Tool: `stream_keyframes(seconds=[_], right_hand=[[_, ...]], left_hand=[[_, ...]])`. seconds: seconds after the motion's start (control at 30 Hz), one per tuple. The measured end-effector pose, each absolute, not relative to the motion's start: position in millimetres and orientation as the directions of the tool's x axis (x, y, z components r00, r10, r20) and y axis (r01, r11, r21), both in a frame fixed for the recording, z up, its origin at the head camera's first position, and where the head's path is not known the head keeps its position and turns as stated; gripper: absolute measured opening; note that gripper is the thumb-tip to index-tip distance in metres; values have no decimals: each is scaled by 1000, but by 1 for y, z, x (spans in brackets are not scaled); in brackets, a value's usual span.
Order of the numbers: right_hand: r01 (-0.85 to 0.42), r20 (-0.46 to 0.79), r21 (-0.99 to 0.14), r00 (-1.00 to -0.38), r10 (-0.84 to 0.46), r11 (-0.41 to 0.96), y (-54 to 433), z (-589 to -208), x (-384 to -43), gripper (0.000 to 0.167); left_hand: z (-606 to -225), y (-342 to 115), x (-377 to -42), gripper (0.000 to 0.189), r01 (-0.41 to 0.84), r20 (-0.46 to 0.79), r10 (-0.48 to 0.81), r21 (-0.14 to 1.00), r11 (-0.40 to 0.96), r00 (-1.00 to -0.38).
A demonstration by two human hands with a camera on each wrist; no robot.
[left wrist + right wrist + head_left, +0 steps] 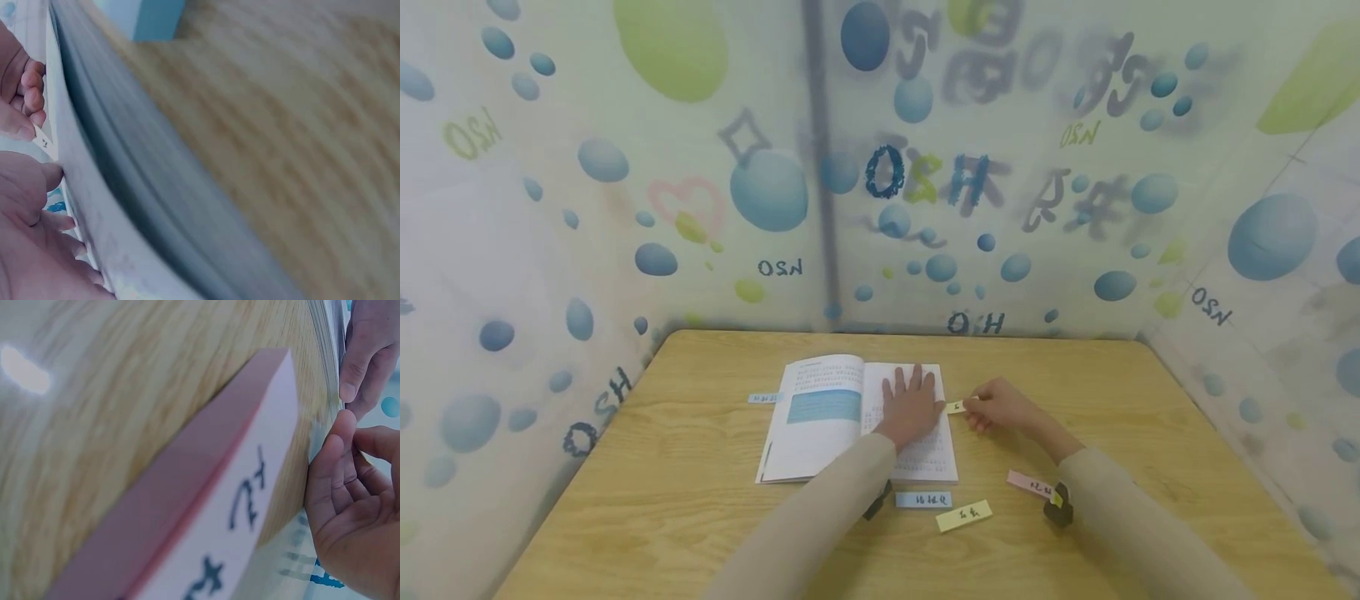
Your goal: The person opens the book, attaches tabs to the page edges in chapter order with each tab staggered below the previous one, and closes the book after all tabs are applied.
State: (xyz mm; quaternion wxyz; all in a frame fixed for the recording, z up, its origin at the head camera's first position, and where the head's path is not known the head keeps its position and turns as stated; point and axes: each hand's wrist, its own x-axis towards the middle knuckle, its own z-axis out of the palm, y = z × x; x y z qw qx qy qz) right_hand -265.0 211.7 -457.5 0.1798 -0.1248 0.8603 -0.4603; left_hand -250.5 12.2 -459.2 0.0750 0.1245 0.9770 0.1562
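An open book (820, 446) lies on the wooden table. My left hand (913, 408) rests on its right page, palm down with fingers spread. Just off that page's outer edge, my right hand (1002, 406) pinches a yellow sticky note strip (955, 407) between thumb and fingers. In the left wrist view the strip (44, 142) reaches from the fingertips to the page edge, close by the left thumb (52, 176). A blue strip with writing (765, 398) sticks out from the book's left edge.
Nearer to me lie a blue sticky note pad (923, 500), a yellow pad (964, 517) and a pink pad (1026, 482), each with handwriting. The pink pad (206, 506) looms large in the right wrist view. A patterned wall (880, 275) borders the table's (700, 367) far edge.
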Motion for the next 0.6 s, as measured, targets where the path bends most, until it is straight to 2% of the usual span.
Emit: stream_keyframes(seconds=[0.6], right_hand=[[-67,-184,-834,-902,-390,547,215,-461,-268,21]], left_hand=[[-449,8,-241,70,244,-165,299,286,926,-940]])
